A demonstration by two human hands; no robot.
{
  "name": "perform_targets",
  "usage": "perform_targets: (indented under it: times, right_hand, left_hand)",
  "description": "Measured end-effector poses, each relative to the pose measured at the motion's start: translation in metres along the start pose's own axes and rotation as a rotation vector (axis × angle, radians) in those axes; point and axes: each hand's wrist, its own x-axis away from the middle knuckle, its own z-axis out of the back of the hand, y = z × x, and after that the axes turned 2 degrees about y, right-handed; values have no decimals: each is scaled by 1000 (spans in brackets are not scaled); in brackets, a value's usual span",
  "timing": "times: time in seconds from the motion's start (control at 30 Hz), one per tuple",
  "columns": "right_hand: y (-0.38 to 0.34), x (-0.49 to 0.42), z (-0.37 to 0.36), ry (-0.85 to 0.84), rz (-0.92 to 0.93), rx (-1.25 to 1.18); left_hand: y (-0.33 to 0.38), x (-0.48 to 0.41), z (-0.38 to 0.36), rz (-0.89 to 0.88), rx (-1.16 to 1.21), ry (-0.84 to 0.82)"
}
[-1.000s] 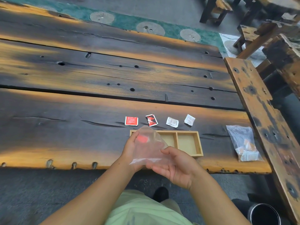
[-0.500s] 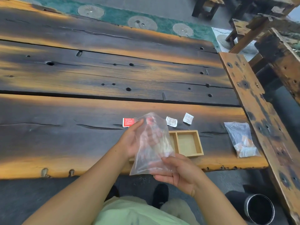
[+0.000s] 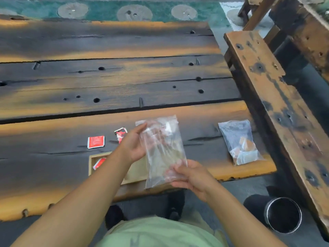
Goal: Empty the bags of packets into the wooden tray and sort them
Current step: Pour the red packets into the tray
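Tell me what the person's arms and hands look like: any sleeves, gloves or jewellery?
Both arms are bare up to the frame's edge: no sleeve shows on the left arm or the right arm. The left hand and right hand wear no gloves, and no watch, ring or bracelet shows. Pale green clothing shows at the bottom of the view.

The far tabletop (image 3: 106, 43) lies open. A held-up clear bag (image 3: 162, 148) screens the tray (image 3: 90, 166), and a bench (image 3: 263, 82) walls the right.

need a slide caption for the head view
Left hand and right hand hold a clear plastic bag over a wooden compartment tray.
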Motion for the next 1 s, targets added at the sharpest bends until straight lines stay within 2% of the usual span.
perform_targets:
  times: [0.1,0.3,0.43,0.57,0.63,0.7,0.83,1.0]
  right_hand:
    - [3,-17,45,67,56,36]
    - [12,-43,121,223,115,213]
    - [15,-61,156,332,142,356]
    - [17,-76,169,440,167,576]
    - [19,-81,173,464,183,724]
    - [18,-84,175,481,186,901]
    - [16,-88,175,498,198,1125]
    - [18,-93,173,508,183,1228]
  left_hand:
    - [-14,-34,-30,-4,-99,45]
    - [-44,-100,-73,-93,-541,172]
    - [-58,-135,-85,-212,-943,266]
    - [-70,-158,-89,-364,-1370,257]
    - [-72,-166,-90,-409,-1662,258]
    - [-75,-172,-90,-429,-1848,232]
    - [-82,-176,-90,-444,-1998,222]
    - [-88,-177,-91,-480,-2109,302]
